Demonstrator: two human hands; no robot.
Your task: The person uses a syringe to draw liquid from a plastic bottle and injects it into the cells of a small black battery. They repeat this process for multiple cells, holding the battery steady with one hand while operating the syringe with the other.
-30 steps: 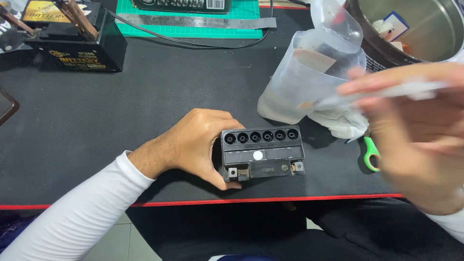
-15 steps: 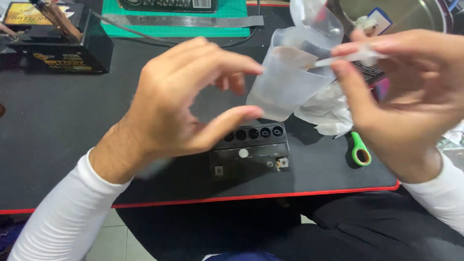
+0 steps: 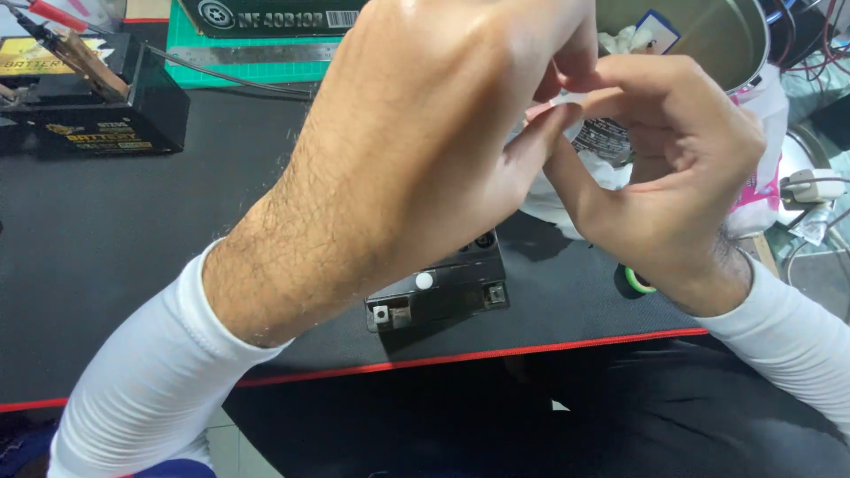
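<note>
- The left hand (image 3: 443, 150) and right hand (image 3: 660, 168) meet close to the camera, fingertips together above the tabletop (image 3: 106, 230).
- Both pinch a small pale strip (image 3: 556, 104) between thumb and fingers; each grip is closed on it, and most of the strip is hidden.
- Under the left wrist a small black battery (image 3: 443, 296) sits on the tabletop near its red front edge, partly covered by the hand.
- Just behind the hands lie a crumpled plastic bag (image 3: 567, 199) and a metal pot (image 3: 717, 44).
- A green-handled tool (image 3: 633, 281) shows below the right hand.
- Far left stands a second, larger battery (image 3: 97, 111), with a green cutting mat (image 3: 257, 66) behind.
</note>
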